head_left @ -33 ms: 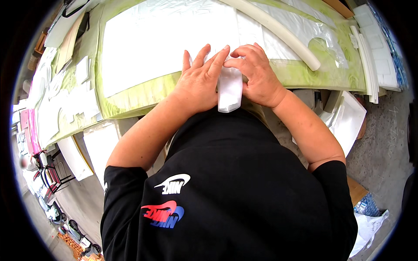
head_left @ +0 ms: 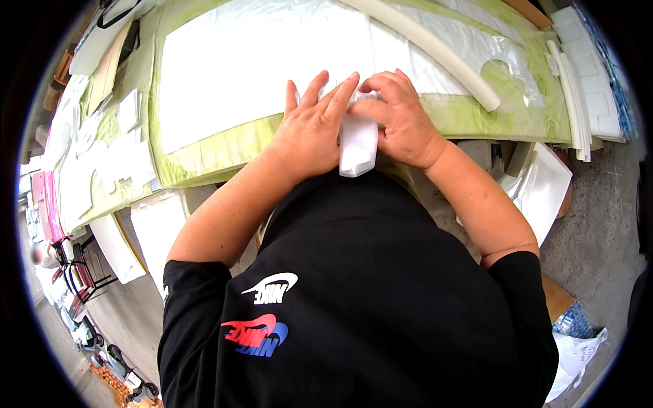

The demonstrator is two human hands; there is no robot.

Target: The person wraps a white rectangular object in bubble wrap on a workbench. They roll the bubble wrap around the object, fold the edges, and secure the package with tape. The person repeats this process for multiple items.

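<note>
A narrow white piece (head_left: 358,146) with a smooth, folded-looking surface juts over the table's near edge toward my body. Its far end is covered by my fingers, and I cannot tell its exact kind. My left hand (head_left: 309,129) lies along its left side, fingers stretched and spread over the far end. On the other side my right hand (head_left: 403,119) curls its fingers against the piece, thumb low at its right edge. The right index finger is slightly blurred.
Large white sheets (head_left: 258,68) lie on a table with a green patterned cover (head_left: 218,153). A long cream tube (head_left: 442,51) crosses the back right. Small white pieces (head_left: 129,112) lie at left. A white tray-like panel (head_left: 544,183) and a plastic bag (head_left: 578,357) are at right.
My right fingers have shifted slightly at the far end of the white piece, the index finger lower and blurred. My left hand is almost unmoved.
</note>
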